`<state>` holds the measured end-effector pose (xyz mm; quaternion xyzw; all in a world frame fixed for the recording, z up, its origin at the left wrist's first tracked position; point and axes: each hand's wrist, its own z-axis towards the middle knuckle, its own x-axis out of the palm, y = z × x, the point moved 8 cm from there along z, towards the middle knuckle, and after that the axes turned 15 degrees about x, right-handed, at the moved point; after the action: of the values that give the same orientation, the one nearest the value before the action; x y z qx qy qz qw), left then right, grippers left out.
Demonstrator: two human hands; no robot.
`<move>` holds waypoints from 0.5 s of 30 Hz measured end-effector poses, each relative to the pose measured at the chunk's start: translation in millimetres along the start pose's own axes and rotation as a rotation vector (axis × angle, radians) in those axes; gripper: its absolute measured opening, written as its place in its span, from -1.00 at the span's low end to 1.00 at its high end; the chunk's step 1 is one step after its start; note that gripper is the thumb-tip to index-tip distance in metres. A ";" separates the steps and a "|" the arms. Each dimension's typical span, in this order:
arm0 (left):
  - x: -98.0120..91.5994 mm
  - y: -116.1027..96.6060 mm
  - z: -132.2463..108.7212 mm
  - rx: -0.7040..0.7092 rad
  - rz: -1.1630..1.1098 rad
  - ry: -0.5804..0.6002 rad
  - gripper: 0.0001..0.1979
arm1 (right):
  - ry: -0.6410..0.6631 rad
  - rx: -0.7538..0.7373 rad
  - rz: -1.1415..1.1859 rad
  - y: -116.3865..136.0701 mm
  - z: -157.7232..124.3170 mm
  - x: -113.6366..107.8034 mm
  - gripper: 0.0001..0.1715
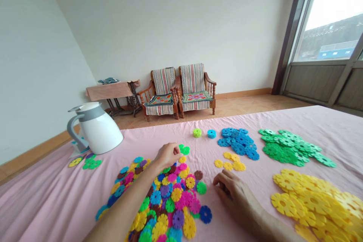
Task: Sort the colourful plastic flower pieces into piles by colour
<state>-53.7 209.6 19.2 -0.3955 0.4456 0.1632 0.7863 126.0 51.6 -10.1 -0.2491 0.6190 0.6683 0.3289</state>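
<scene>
My left hand (169, 155) is over the far edge of a mixed pile of colourful flower-shaped discs (170, 194), its fingers curled and pressed together beside a few bright green discs (185, 149); whatever is between the fingertips is too small to make out. My right hand (231, 189) rests on the pink cloth (210, 159), right of the mixed pile, fingers curled inward. Beyond it lies a small group of yellow discs (229, 163). Sorted heaps of blue (238, 143), green (292, 147) and larger yellow discs (314, 200) spread to the right.
Small stacks of lime (197, 132) and light blue discs (211, 134) stand near the far edge. A white jug (99, 130) stands at the left, with loose green discs (92, 163) before it. Two wooden chairs (196, 96) are against the wall.
</scene>
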 end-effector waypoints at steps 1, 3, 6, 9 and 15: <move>2.8 -2.4 -2.6 0.007 0.012 0.020 -0.91 | 0.001 -0.001 -0.001 -0.1 0.1 0.2 -0.82; 7.2 -5.6 -6.1 0.014 0.030 0.038 -0.89 | 0.005 -0.001 -0.009 -0.4 0.8 0.9 -0.82; 11.3 -7.8 -7.5 0.014 0.024 0.046 -0.88 | 0.009 0.004 -0.024 -0.7 2.3 1.6 -0.81; 12.6 -10.6 -7.0 0.016 -0.015 0.052 -0.87 | 0.001 0.000 -0.026 -0.6 3.0 1.5 -0.81; 21.5 -26.2 0.8 0.026 -0.145 0.054 -0.93 | 0.010 0.003 -0.007 -2.3 2.7 2.9 -0.81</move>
<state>-25.5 191.6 14.0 -0.4208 0.4387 0.0893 0.7890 126.0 54.7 -13.5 -0.2540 0.6210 0.6648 0.3284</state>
